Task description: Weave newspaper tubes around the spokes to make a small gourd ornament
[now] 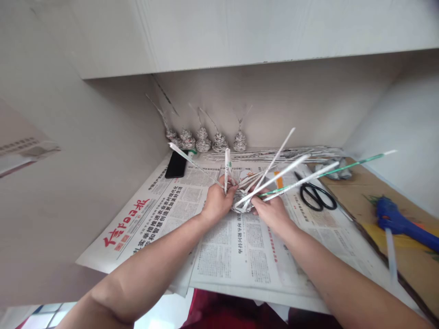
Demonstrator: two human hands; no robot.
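Between my two hands sits a small woven paper piece, round at its base, with several rolled paper strips sticking out of it like spokes. My left hand is closed on its left side, thumb near the base of a short upright strip. My right hand grips the right side, its fingers at the roots of the strips that fan out to the right. One of those strips is green. The fingertips under the piece are hidden.
Newspaper covers the tabletop. Several woven gourd shapes stand along the back wall, with a bundle of paper rods beside them. A black phone lies left; black-handled scissors and a blue glue gun lie right. A shelf overhangs.
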